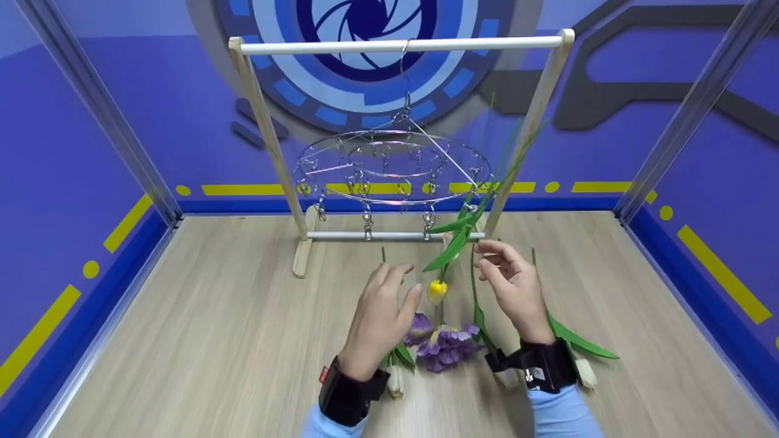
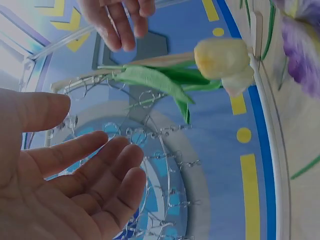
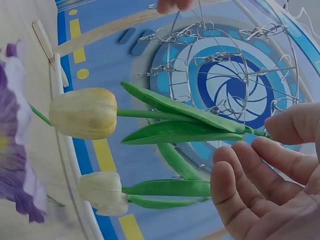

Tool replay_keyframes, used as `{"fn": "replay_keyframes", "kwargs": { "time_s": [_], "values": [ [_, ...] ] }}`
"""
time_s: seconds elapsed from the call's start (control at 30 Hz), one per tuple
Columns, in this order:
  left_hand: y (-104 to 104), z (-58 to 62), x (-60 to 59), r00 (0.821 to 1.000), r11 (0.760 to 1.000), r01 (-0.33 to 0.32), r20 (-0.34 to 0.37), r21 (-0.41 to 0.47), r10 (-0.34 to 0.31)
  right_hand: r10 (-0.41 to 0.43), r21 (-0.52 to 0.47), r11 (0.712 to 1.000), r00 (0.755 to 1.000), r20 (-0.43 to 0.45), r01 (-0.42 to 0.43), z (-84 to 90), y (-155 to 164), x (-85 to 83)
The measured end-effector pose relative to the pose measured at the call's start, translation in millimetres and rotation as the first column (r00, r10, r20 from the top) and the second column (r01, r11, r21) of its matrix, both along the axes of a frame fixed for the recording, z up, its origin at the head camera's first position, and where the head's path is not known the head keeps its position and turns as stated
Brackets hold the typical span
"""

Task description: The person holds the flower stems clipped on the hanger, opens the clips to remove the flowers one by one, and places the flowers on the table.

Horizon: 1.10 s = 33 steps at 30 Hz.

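A round metal clip hanger (image 1: 398, 201) hangs by its hook from the rack's top bar. At its right side a yellow tulip (image 1: 437, 291) hangs head down, its green leaves (image 1: 453, 249) above the bloom. A white tulip (image 3: 104, 194) hangs upside down close by it. My right hand (image 1: 514, 283) is just right of the leaves, thumb and fingers loosely bent and apart; in the right wrist view its fingertips overlap the top of the yellow tulip's stem. My left hand (image 1: 380, 319) is raised left of the bloom, fingers relaxed, holding nothing.
The wooden rack (image 1: 261, 115) stands at the back of the table. On the tabletop lie a purple flower (image 1: 447, 350), a white tulip (image 1: 395, 382) by my left wrist and another white tulip (image 1: 586, 372) beside my right wrist. Blue panels (image 1: 79, 152) enclose the table.
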<state>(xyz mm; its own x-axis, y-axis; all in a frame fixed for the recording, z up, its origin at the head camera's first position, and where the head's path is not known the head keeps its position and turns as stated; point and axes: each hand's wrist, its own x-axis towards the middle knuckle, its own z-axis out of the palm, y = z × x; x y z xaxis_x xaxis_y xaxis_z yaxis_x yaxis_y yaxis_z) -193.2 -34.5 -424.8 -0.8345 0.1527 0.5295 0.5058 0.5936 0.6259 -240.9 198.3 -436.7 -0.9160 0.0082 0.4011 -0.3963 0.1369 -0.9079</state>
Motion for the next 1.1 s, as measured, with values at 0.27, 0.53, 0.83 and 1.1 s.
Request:
{"fn": "replay_keyframes", "kwargs": {
  "time_s": [0.27,0.53,0.83,1.1],
  "values": [
    [17,-10.1,-7.2,0.996,0.998,0.052,-0.074,0.020,-0.051,0.104,-0.002,0.995,0.993,-0.053,-0.104,-2.8,-8,-1.5],
    [22,-20.4,-11.0,0.993,0.995,0.094,-0.065,-0.015,-0.095,0.183,0.019,0.983,0.983,-0.025,-0.182,-2.3,-12,2.6],
    [23,-24.4,-14.5,0.994,0.995,0.097,-0.043,-0.019,-0.097,0.264,-0.064,0.962,0.964,-0.040,-0.266,-1.6,-14,4.1],
    [22,-25.9,-17.8,0.997,0.998,0.065,-0.049,-0.012,-0.066,0.311,-0.061,0.948,0.949,-0.041,-0.313,0.4,-18,7.6]
  ]
}}
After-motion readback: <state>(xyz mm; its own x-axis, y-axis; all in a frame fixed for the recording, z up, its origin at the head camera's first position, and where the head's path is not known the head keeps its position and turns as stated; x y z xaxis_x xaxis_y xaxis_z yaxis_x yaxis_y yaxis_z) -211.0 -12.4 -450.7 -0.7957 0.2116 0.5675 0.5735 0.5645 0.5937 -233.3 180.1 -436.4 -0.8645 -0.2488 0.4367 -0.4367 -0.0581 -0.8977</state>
